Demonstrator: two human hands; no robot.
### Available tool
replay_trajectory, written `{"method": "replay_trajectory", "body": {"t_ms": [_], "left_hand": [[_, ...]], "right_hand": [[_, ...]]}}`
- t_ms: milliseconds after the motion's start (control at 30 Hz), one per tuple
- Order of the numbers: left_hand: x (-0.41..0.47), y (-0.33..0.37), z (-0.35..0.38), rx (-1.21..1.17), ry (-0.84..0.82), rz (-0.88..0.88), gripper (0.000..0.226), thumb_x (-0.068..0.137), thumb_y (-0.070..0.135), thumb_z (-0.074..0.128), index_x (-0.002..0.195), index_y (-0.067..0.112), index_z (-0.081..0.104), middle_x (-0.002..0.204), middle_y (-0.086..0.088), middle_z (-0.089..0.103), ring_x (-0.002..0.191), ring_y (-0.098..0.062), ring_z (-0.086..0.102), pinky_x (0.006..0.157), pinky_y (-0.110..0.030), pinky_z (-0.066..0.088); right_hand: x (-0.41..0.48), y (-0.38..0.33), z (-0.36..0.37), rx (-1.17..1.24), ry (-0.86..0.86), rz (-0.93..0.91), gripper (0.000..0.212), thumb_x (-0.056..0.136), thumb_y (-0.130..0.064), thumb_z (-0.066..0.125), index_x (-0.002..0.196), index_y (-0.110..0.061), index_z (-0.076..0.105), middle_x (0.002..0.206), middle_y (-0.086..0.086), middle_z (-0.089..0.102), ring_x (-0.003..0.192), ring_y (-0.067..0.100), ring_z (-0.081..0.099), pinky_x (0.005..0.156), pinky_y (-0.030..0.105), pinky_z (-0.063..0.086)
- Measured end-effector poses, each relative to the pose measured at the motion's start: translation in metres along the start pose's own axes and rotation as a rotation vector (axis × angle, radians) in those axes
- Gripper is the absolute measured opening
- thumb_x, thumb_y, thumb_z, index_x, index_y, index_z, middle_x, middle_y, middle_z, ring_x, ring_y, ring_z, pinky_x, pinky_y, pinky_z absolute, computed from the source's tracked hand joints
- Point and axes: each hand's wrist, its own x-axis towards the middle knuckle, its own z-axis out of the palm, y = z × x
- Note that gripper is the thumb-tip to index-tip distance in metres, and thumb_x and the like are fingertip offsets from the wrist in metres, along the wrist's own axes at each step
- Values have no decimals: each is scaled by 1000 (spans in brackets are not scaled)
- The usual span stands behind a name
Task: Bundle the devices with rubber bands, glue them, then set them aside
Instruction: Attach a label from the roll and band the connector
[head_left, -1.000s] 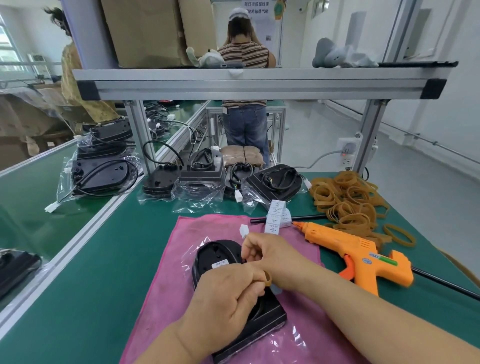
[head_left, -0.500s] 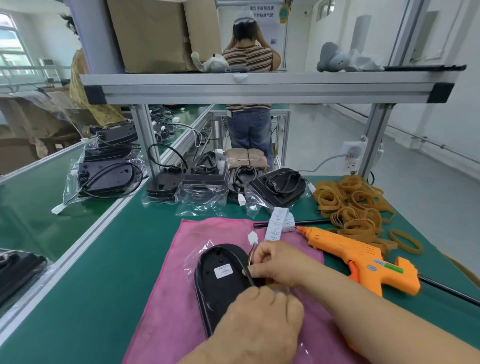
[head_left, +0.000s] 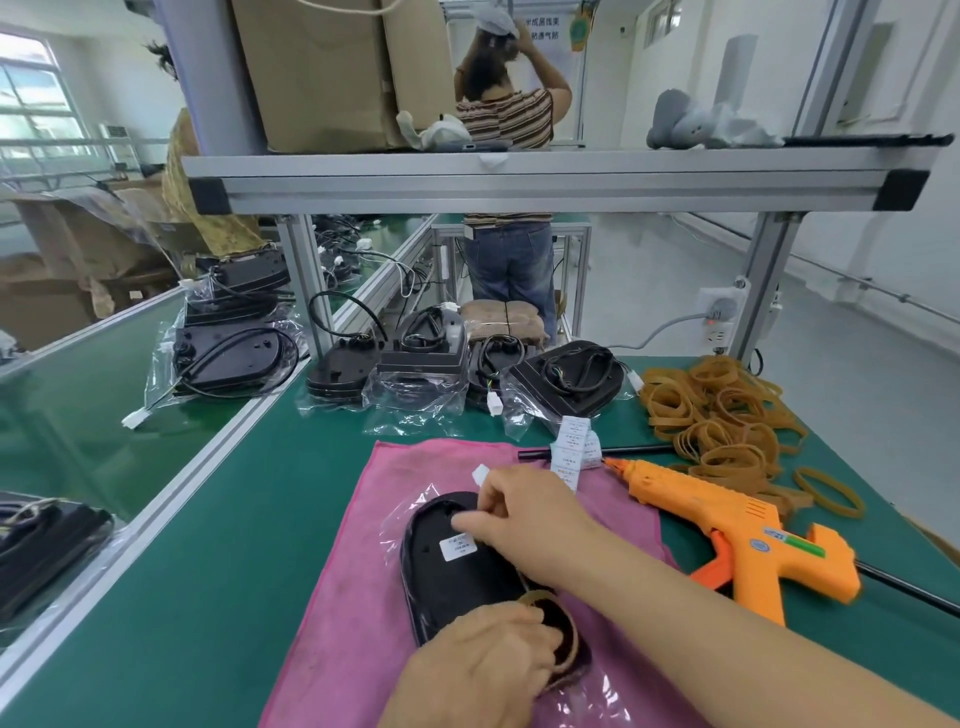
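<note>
A black oval device (head_left: 457, 577) with a white label lies in a clear bag on the pink cloth (head_left: 353, 571). My left hand (head_left: 488, 670) grips a tan rubber band (head_left: 563, 631) stretched round the device's near end. My right hand (head_left: 519, 512) rests on the device's far end, its fingers curled on the cable and white connector (head_left: 480, 474). The orange glue gun (head_left: 737, 530) lies on the mat to the right of the cloth.
A heap of tan rubber bands (head_left: 722, 415) sits at the back right. Several bagged black devices (head_left: 566, 382) line the back edge, more (head_left: 228, 353) on the left bench. Label strips (head_left: 571, 449) lie by the gun's nozzle. A metal shelf (head_left: 519, 176) spans overhead. A person stands beyond.
The device now lies flat with its label up. My left hand has dropped to the near end with the band spread wider; my right hand has slid up over the far end.
</note>
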Motion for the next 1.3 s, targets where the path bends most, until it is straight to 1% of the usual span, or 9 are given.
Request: {"method": "replay_trajectory", "body": {"t_ms": [67,133,400,633,733,833,1067,1200,1300], "left_hand": [[5,6,-13,563,175,445,55,96,-9,31,130,24,60,129,2,66,121,-14,61,101,-19,42],[1,2,-21,636,65,303,21,98,26,56,112,33,68,113,9,73,110,-11,67,94,-17,47],[20,5,-28,562,404,-115,34,94,0,59,83,30,69,96,15,74,95,2,65,81,-7,42],[54,42,-67,34,508,-480,28,76,25,70,55,14,55,60,-7,51,57,-19,47,64,-31,46],[57,44,-81,-152,511,-710,23,70,35,70,61,18,58,57,-1,49,51,-15,50,49,-22,47],[55,41,-92,-322,515,-843,28,89,38,60,83,12,69,70,-4,66,61,-17,61,61,-28,51],[55,28,-106,-98,546,-731,19,95,-4,53,107,-1,68,99,-15,76,57,-15,67,52,-21,57],[68,27,-117,243,470,-637,10,90,4,67,94,9,75,90,-9,78,43,-9,51,48,-20,44],[77,27,-124,413,332,-673,16,91,18,69,80,9,77,81,-11,77,39,-8,43,50,-21,38]], "right_hand": [[-1,0,8,-16,15,-14,21,84,-37,68,84,-21,53,83,-6,53,82,17,52,69,30,37],[-2,3,15,-1,63,-8,19,86,-30,66,98,-19,55,90,-6,50,86,17,49,75,30,38],[-2,12,18,140,129,77,24,81,-30,70,98,-24,53,71,-13,49,71,8,47,61,24,32],[4,16,21,55,81,140,31,86,-42,62,71,-23,42,68,-9,51,70,12,49,59,31,34],[6,14,22,-39,109,102,37,92,-47,53,68,-23,37,80,-9,52,79,16,50,65,33,34],[14,13,16,-69,61,85,43,93,-48,51,62,-23,37,92,-4,51,83,19,51,68,32,35],[30,18,6,30,-155,70,53,82,-50,71,50,-19,41,120,-5,45,115,13,49,92,24,40],[40,19,-3,194,-298,159,56,79,-43,78,53,-20,34,65,-5,44,59,12,39,57,29,29],[43,18,-5,278,-314,193,53,75,-39,82,53,-21,36,49,-9,35,48,11,30,49,27,24]]}}
